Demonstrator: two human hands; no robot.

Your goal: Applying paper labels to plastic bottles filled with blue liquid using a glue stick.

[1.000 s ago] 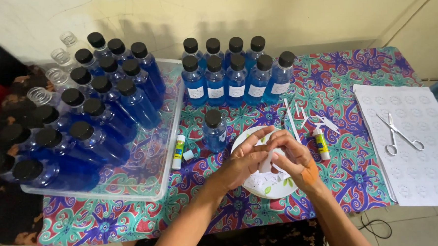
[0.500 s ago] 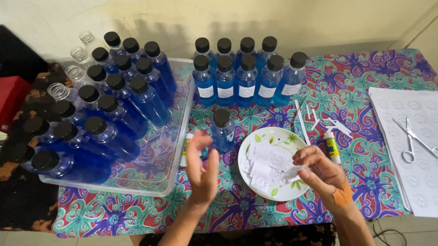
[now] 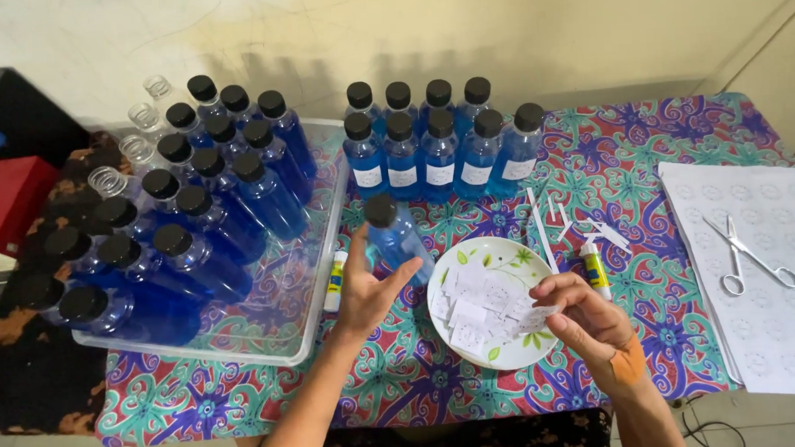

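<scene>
Reaching toward the middle of the table, the left hand (image 3: 369, 287) spreads open with its fingers curved around a lone blue bottle with a black cap (image 3: 395, 237); the palm is at the bottle's near side, and I cannot tell whether it has closed contact or is only cupped just beside it. That bottle stands on the patterned tablecloth (image 3: 645, 159), between the clear plastic tray (image 3: 316, 294) and the white plate (image 3: 506, 357).

The right hand (image 3: 585, 318) is closed in a pinch on a small white paper label (image 3: 537, 317), held over the plate's right edge. More cut paper labels (image 3: 477, 305) lie heaped on the plate.

Behind the lone bottle, a group of 9 labelled blue bottles (image 3: 439, 155) stands in 2 rows near the wall. The tray on the left holds many unlabelled blue bottles (image 3: 209, 214) lying tilted with black caps, and a few empty clear bottles (image 3: 134, 128) sit at its far side.

A glue stick with a yellow band (image 3: 336, 280) lies between the tray and the left hand. Another glue stick (image 3: 594, 268) lies just right of the plate, with paper strips (image 3: 585, 224) scattered behind it. At the far right, scissors (image 3: 747, 253) rest on a white sheet of printed circles (image 3: 777, 323). A red box (image 3: 3, 200) sits off the table at the left.
</scene>
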